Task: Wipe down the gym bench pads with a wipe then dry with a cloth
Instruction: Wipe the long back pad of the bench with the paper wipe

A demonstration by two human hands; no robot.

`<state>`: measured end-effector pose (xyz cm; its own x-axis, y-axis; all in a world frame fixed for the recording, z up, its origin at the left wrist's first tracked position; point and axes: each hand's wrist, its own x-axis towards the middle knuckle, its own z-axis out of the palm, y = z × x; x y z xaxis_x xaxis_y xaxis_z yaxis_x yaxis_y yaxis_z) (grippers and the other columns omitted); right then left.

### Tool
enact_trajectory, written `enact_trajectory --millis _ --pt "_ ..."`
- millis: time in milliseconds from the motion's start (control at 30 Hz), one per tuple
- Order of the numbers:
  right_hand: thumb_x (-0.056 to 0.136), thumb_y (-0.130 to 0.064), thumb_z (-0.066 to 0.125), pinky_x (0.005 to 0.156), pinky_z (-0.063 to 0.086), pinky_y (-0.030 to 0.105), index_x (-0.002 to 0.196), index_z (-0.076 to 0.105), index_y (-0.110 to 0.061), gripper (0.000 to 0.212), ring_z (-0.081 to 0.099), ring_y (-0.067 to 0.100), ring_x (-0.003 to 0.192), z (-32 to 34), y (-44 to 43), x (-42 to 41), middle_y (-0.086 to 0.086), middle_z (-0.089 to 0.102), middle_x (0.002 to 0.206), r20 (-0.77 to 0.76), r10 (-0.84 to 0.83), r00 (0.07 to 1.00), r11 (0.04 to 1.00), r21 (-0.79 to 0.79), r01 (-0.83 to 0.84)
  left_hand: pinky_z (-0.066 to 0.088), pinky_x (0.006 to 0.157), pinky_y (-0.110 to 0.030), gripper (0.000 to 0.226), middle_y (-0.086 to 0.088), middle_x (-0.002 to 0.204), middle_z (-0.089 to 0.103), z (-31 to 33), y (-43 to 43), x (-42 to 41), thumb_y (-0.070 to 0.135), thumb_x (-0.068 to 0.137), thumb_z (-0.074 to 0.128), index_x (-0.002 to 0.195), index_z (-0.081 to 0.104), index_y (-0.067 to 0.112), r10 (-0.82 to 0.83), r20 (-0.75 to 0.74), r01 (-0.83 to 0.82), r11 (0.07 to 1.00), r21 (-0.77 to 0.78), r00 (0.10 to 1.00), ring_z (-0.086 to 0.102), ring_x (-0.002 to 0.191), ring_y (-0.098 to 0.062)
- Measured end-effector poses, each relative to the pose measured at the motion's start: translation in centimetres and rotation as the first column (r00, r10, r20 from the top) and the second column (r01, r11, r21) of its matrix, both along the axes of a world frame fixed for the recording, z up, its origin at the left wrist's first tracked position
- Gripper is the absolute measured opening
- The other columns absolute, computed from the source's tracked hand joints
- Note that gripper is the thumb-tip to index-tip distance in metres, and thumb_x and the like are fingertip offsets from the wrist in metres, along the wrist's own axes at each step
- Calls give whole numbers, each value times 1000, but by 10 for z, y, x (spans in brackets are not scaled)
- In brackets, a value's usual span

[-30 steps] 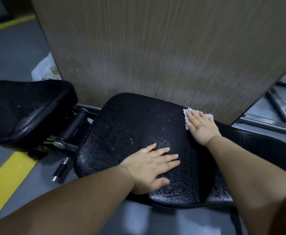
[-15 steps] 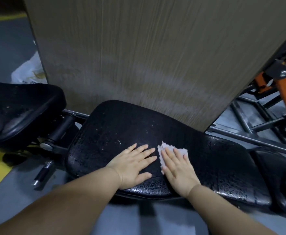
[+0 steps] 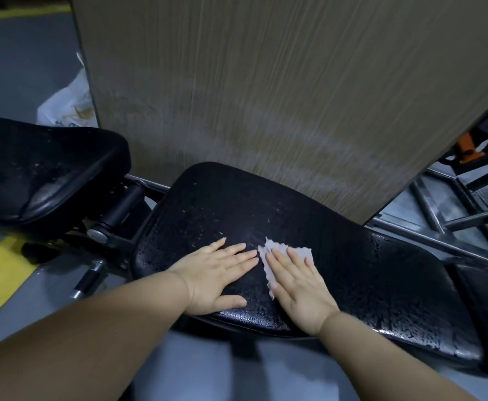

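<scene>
While the right hand [image 3: 300, 280] lies flat on the white wipe [image 3: 266, 245], pinning it to the long black bench pad [image 3: 266, 204], the left hand [image 3: 219, 273] sits just beside it, palm down on the bare vinyl. Neither hand's grip is closed on anything: fingers are straight and spread on both, and the wipe is pressed under the right palm, not pinched. That flat press looks right for wiping, since it spreads the tissue wide. The left hand seems there as a brace, taking the lean. Droplets and pale flecks dot the pad toward the wooden panel [image 3: 266, 96] behind, so I judge the wiping is mid-way. The smaller seat pad [image 3: 34, 169] to the left looks speckled too. No drying cloth is in sight.
</scene>
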<state>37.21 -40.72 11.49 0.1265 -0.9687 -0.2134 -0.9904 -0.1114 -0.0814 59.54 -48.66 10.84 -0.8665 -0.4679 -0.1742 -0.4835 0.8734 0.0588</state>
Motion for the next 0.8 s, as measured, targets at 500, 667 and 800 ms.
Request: enact_trajectory --millis 500,667,800 --pt "103 -41 17 118 -5 37 153 4 -30 53 -8 13 147 -5 -147 -35 -12 -4 160 -23 -198 980 980 -35 197 -19 117 -42 82 12 160 -19 -5 -17 -13 73 85 9 154 -11 32 92 -21 -92 996 13 996 -30 143 -12" --pt "103 -40 17 119 -5 38 153 5 -27 53 -7 14 147 -4 -162 -35 -11 -2 161 -49 -210 976 977 -39 209 -19 117 -43 79 13 159 -20 -7 -22 -16 73 87 11 153 -11 35 103 -11 -103 995 11 995 -31 143 -13" --pt "103 -40 15 119 -4 40 153 0 -27 54 -9 16 147 -2 -145 -24 -10 -5 161 -54 -217 975 976 -24 216 -19 117 -42 81 12 160 -19 -6 -24 -19 74 86 9 153 -11 34 120 -2 -120 993 -2 993 -31 143 -13"
